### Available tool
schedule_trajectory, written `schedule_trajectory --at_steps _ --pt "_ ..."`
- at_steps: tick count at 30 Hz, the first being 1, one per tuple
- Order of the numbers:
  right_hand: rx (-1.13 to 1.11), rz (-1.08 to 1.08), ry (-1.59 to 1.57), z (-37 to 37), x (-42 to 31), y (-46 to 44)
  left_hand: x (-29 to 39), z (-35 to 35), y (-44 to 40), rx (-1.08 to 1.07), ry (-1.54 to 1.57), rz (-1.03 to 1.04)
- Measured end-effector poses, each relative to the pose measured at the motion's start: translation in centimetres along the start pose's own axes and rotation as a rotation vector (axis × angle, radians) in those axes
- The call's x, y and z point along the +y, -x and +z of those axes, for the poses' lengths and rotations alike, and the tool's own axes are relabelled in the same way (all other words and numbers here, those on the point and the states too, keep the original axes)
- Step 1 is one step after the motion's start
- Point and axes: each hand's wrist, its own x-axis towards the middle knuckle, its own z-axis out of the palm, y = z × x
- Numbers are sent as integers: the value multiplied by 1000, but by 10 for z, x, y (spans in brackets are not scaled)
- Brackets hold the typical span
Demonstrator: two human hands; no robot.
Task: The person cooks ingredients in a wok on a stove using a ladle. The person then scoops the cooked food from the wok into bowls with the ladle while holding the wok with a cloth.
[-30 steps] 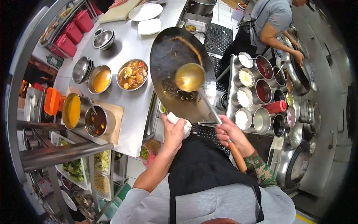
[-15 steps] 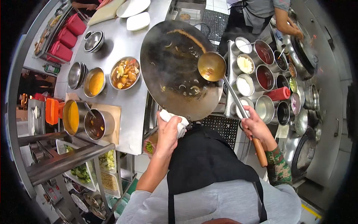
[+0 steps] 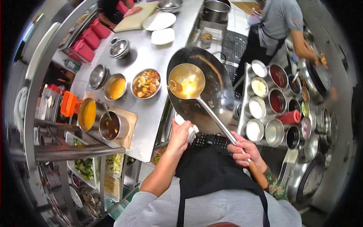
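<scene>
My left hand [image 3: 179, 137] is closed around a folded white cloth [image 3: 192, 134] at the near rim of a large dark wok [image 3: 217, 100]. The wok is tilted, and its inside is partly hidden behind the ladle. In my right hand [image 3: 245, 152] is the long handle of a metal ladle [image 3: 187, 81], with the fingers wrapped round it. The ladle's bowl is over the wok's left side and has a little brown sauce and some bits in it. Left of the wok, a steel bowl of saucy stir-fried food [image 3: 146, 83] stands on the steel table.
The steel table [image 3: 145, 130] also bears a bowl of orange sauce [image 3: 115, 88], sauce pots [image 3: 113, 126] and white plates [image 3: 163, 36]. On my right are several seasoning tins [image 3: 254, 130] and a red squeeze bottle [image 3: 289, 117]. A co-worker [image 3: 281, 32] stands at another wok, far right.
The wok has been raised and tipped from its flatter position. The ladle has moved from the wok's right side to its left, higher up. The view has shifted, too.
</scene>
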Motion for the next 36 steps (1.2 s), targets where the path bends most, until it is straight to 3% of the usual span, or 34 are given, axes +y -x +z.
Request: schedule_trajectory --at_steps 2,5,8,11,13,15,17,20,24,27,31,36 --pt "22 0 180 10 -7 -8 -16 -20 -4 -54 76 -28" --pt "132 -74 642 47 -13 -36 -16 -30 14 46 186 -248" --pt "210 -188 1103 68 -6 -78 -28 -35 25 -55 279 -235" --pt "107 -394 1515 34 5 -136 -44 -39 25 -88 343 -251" --pt "149 -569 1973 20 9 -162 -49 -41 28 -64 375 -287" --pt "257 -481 2124 29 17 -172 -51 -44 30 -47 358 -307" --pt "173 -735 2160 -4 20 -188 -50 -45 36 -36 342 -274" --pt "251 -493 2083 19 18 -188 -40 -44 51 -30 322 -227" --pt "213 -643 1960 12 24 -198 -43 -51 49 -16 310 -185" --pt "254 -303 1567 32 18 -196 -53 -62 36 -150 293 -180" --pt "265 -263 1059 52 35 -188 -45 -67 36 -156 316 -150" --pt "-81 -184 345 32 22 -158 -41 -76 40 -95 296 -164"
